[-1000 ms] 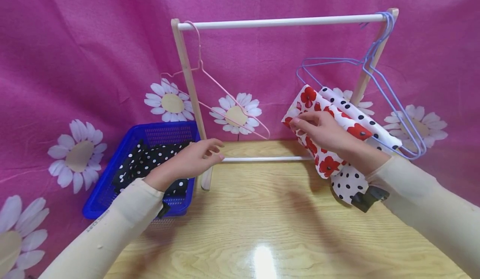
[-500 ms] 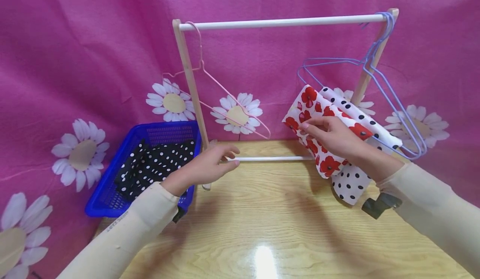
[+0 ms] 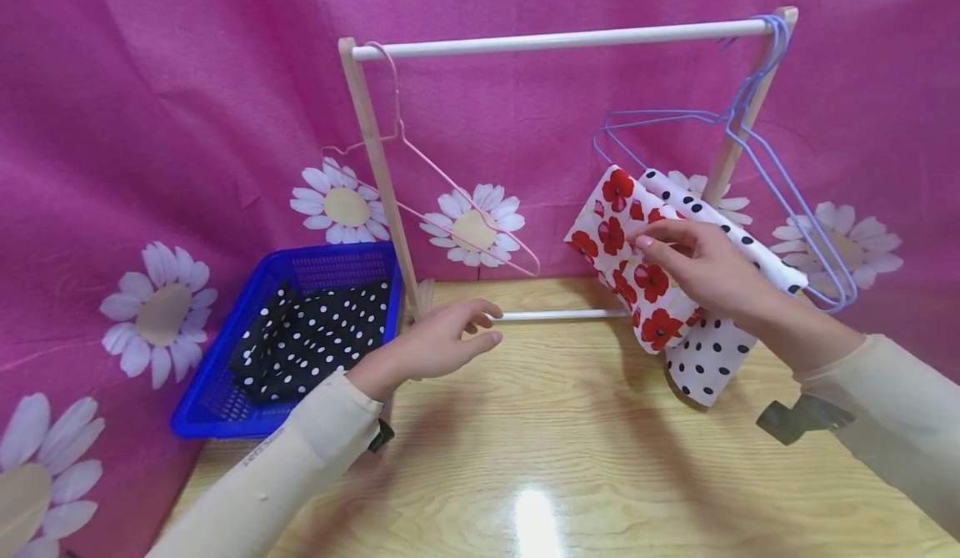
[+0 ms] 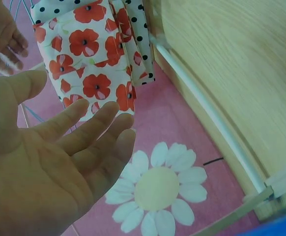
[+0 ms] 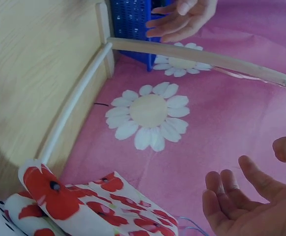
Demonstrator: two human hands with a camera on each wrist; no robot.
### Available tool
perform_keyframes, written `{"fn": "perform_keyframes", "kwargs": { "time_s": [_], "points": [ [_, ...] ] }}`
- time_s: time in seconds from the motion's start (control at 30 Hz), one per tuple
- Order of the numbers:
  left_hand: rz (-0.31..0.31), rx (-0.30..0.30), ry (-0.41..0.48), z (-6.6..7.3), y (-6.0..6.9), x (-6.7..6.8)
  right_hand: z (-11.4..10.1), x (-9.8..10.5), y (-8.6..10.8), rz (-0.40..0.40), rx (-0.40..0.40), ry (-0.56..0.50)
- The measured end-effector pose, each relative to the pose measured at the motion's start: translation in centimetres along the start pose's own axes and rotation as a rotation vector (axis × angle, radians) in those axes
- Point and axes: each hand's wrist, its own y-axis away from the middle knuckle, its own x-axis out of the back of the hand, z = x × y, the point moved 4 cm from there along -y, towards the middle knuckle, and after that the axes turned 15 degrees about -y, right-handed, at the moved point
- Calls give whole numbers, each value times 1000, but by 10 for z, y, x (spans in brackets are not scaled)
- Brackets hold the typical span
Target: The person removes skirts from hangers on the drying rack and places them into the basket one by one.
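- The right hand [image 3: 716,274] is relaxed and empty, its loosely bent fingers just in front of the flowered cloth [image 3: 648,283]; the right wrist view shows a gap between them.
- That cloth is draped over one of the purple hangers [image 3: 738,116] at the right end of the rack [image 3: 562,42], with a spotted white cloth [image 3: 697,366] close behind it.
- A stray fingertip could catch the flowered cloth's edge and drag it askew or off the wire.
- With the hangers crowded together, a tug on one would likely disturb its neighbour.
- The left hand [image 3: 435,345] is also open and holds nothing, above the worktop [image 3: 570,441], near the left post [image 3: 377,158]; a knock there might jolt the rack and swing the pink hanger [image 3: 401,128].
- The black spotted cloth [image 3: 315,341] lies bunched in the blue basket [image 3: 333,266]; a hasty lift could snag it on the rim.
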Motion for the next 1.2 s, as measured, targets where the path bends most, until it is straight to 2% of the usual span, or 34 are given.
{"fn": "perform_keyframes", "kwargs": {
  "time_s": [0.17,0.33,0.53,0.8,0.93,1.1,1.2],
  "points": [
    [10,-26,-17,7,-5,-6,-4,9,6,15,26,-8],
    [11,-41,-24,14,-9,-12,-5,21,10,53,53,34],
    [16,-53,-26,20,-12,-15,-7,40,16,101,20,51],
    [14,-84,-22,28,-15,-16,-11,61,24,184,105,-12],
    [19,-88,-24,30,-17,-17,-12,68,27,214,88,-37],
    [17,-91,-16,35,-18,-17,-14,77,29,220,50,40],
    [5,-97,-6,37,-19,-17,-14,82,29,235,56,45]
  ]
}}
